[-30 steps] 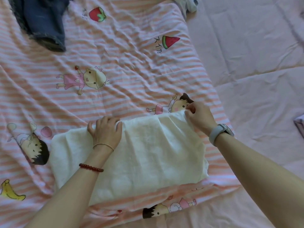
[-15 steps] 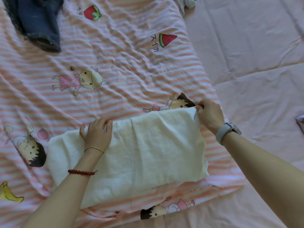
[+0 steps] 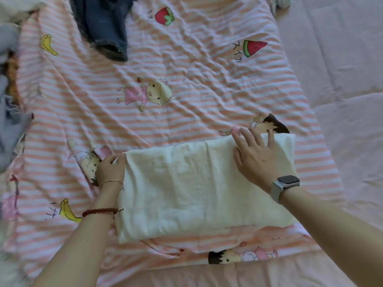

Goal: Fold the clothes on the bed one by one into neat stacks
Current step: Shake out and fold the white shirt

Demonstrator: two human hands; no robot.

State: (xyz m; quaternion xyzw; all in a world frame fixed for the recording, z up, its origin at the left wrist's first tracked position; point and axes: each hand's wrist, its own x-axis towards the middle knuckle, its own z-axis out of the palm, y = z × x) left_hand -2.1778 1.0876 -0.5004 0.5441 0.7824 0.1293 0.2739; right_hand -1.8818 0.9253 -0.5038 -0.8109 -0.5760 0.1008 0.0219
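A cream-white garment point(image 3: 199, 187), folded into a rough rectangle, lies on the pink striped cartoon quilt point(image 3: 186, 96) near the bed's front. My left hand point(image 3: 109, 168) grips the garment's upper left corner, fingers curled round the cloth edge. My right hand point(image 3: 255, 154) lies flat on the garment's upper right part with straight, spread fingers, pressing it down. A watch sits on that wrist; bracelets sit on the left wrist.
Dark blue denim clothing point(image 3: 103, 23) lies crumpled at the top left of the quilt. More clothes point(image 3: 8, 121) pile up along the left edge. A pale pink sheet point(image 3: 342, 69) covers the bed to the right. A light garment point(image 3: 281, 2) peeks in at the top.
My left hand has slid left from the garment's top middle to its left corner and taken hold there. My right hand has let go of the right corner and now lies flat on the cloth.
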